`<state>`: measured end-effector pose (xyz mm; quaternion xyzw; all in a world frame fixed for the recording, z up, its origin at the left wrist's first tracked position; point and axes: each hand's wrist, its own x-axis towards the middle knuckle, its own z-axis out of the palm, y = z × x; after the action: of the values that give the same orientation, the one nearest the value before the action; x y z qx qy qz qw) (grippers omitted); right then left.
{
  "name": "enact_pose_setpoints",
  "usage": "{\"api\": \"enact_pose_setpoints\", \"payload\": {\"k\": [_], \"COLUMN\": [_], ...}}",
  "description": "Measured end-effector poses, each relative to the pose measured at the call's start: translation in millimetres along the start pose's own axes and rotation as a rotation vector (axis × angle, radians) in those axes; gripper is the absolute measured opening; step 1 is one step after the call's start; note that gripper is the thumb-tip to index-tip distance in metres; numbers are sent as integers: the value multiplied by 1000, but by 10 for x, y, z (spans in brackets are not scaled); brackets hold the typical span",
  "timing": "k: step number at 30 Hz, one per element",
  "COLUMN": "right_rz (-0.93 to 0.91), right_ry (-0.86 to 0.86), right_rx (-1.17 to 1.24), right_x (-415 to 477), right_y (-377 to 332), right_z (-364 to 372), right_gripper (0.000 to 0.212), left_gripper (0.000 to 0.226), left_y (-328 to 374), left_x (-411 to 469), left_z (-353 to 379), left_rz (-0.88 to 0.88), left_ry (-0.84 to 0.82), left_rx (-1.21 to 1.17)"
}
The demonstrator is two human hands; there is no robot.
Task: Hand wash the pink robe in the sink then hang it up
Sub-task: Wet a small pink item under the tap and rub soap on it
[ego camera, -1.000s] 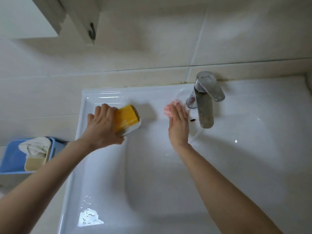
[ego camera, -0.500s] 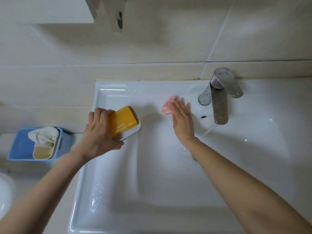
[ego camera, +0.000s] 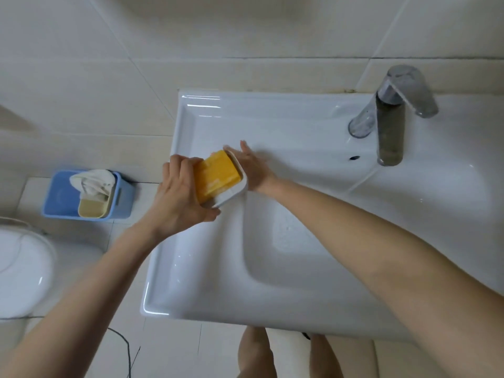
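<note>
The pink robe is nowhere in view. A white sink fills the middle, its basin holding no laundry. My left hand grips a white soap dish with a yellow bar of soap in it, tilted over the sink's left rim. My right hand lies with straight fingers against the dish's far side, touching it. Whether anything sits under that palm is hidden. A thin stream of water runs from the chrome faucet at the back right.
On the floor to the left stands a blue basket holding a white cloth and a beige tub. A white toilet lid is at the far left. A thin dark cord lies on the floor tiles. Tiled wall rises behind the sink.
My right hand left the spot near the faucet and moved left onto the soap dish. The pink thing it held is out of sight. The view has swung left and down.
</note>
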<state>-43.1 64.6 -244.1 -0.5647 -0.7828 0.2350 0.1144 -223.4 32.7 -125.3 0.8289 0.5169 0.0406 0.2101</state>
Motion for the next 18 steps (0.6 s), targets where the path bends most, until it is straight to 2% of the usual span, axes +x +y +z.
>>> {"api": "enact_pose_setpoints", "payload": {"k": [3, 6, 9, 13, 18], "right_rz": [25, -200, -342, -273, -134], "right_ry": [12, 119, 67, -61, -186], "right_rx": [172, 273, 278, 335, 381], "right_x": [-411, -839, -1228, -1818, -2351], "right_y": [-231, -369, -457, -626, -685], "right_z": [31, 229, 537, 765, 710], "right_gripper": [45, 18, 19, 39, 38], "left_gripper": [107, 110, 106, 107, 108], "left_y": [-14, 3, 56, 218, 619], "left_x": [-51, -87, -85, -58, -1], "left_z": [-46, -75, -49, 34, 170], "left_rz": [-4, 9, 20, 57, 128], "left_ry": [-1, -16, -48, -91, -138], "left_rx": [4, 14, 22, 42, 31]}}
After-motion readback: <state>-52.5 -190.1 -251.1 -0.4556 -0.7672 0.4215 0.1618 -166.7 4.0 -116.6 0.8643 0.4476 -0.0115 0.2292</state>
